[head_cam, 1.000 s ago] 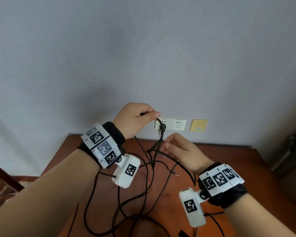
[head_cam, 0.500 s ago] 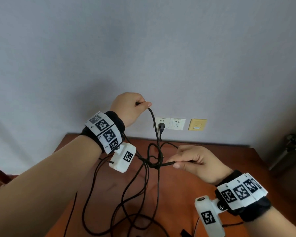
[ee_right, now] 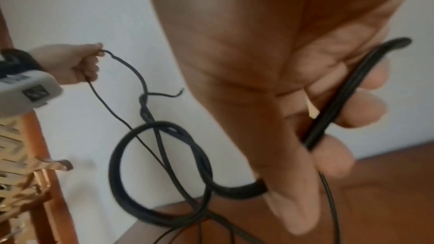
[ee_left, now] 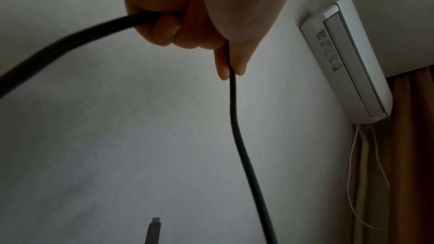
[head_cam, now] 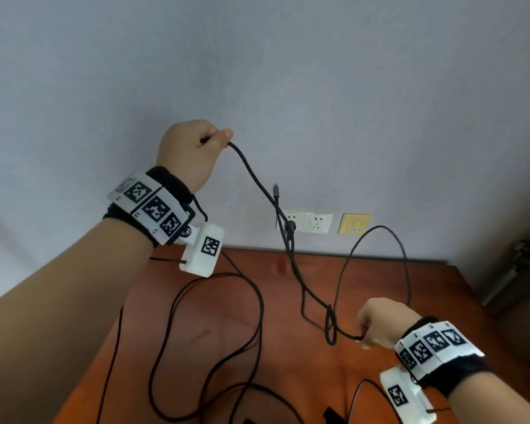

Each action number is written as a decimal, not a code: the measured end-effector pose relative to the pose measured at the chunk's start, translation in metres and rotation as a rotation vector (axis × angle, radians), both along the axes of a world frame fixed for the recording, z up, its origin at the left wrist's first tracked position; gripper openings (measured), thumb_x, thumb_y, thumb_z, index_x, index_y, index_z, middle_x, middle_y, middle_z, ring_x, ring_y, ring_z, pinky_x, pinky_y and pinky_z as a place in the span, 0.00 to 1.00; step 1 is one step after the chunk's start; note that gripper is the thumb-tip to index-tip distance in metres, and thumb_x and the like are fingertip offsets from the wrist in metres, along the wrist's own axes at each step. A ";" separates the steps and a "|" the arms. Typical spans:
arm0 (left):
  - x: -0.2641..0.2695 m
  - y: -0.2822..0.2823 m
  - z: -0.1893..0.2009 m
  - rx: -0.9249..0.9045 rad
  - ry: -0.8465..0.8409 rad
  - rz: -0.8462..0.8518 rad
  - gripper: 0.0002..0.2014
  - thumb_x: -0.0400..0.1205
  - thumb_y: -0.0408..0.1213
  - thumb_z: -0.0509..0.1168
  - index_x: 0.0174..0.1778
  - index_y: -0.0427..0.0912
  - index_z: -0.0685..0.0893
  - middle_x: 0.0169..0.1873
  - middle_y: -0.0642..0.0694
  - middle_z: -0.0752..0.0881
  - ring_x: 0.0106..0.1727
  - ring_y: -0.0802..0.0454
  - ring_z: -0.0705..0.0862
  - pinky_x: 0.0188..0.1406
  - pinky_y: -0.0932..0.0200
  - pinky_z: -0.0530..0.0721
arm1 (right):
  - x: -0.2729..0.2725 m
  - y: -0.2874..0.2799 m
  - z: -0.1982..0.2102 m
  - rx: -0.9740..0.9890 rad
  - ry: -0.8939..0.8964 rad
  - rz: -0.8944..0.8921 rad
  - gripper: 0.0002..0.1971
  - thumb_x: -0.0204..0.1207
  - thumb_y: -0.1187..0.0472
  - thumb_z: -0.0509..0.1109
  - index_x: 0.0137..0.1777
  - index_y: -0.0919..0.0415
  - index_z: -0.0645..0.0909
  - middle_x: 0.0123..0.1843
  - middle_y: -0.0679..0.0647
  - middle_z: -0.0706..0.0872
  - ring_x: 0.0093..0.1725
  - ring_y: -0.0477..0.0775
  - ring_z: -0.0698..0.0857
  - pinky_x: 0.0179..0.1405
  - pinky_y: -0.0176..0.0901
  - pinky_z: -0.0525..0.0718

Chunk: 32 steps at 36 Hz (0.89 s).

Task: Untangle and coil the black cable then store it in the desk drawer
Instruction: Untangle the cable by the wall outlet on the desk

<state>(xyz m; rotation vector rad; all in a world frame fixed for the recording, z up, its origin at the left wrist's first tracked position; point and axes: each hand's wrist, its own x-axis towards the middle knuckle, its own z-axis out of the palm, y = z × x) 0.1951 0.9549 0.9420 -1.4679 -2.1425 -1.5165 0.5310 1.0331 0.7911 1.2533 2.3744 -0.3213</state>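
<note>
Pulling apart now — the two hands are spreading much wider than half a second ago, the left hand [head_cam: 193, 151] lifting high against the wall [head_cam: 257, 71] and the right hand [head_cam: 380, 322] dropping low and out over the desk [head_cam: 426, 286]. Both are pinching the black cable [head_cam: 254, 175]: the left is gripping it between thumb and curled fingers, the right is closing its fingers round a doubled strand. Between them the cable is stretching in a slanted line, and the tangle that was bunching midway is now sliding down as a small knot [head_cam: 330, 325] just beside the right hand — so the untangling is progressing but, I judge, not finishing; coiling and the drawer are still waiting.

Around them, more loops are lying slack across the desk, one free plug end [head_cam: 276, 191] is dangling near the wall sockets [head_cam: 308, 220], and something dark is sitting plugged into the left socket. That knot may be tightening under the pull
</note>
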 end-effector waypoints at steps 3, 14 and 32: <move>0.007 0.000 -0.002 0.000 -0.003 -0.031 0.15 0.83 0.48 0.64 0.40 0.40 0.88 0.28 0.57 0.80 0.29 0.65 0.76 0.28 0.76 0.68 | 0.000 0.003 -0.002 0.073 -0.035 -0.033 0.02 0.69 0.52 0.76 0.42 0.45 0.87 0.44 0.41 0.86 0.49 0.46 0.85 0.46 0.38 0.81; 0.066 0.010 -0.007 0.034 -0.111 -0.241 0.13 0.82 0.44 0.67 0.35 0.41 0.88 0.21 0.54 0.76 0.23 0.64 0.73 0.27 0.73 0.68 | -0.048 0.008 0.036 0.028 0.767 -0.038 0.29 0.74 0.66 0.66 0.76 0.54 0.67 0.75 0.51 0.69 0.72 0.50 0.73 0.73 0.39 0.69; 0.071 -0.005 0.001 0.088 -0.090 -0.273 0.11 0.82 0.42 0.67 0.35 0.44 0.87 0.17 0.64 0.77 0.23 0.67 0.74 0.27 0.76 0.68 | -0.063 0.018 0.015 0.017 0.728 -0.122 0.18 0.78 0.67 0.61 0.64 0.51 0.81 0.60 0.52 0.86 0.58 0.52 0.84 0.59 0.41 0.80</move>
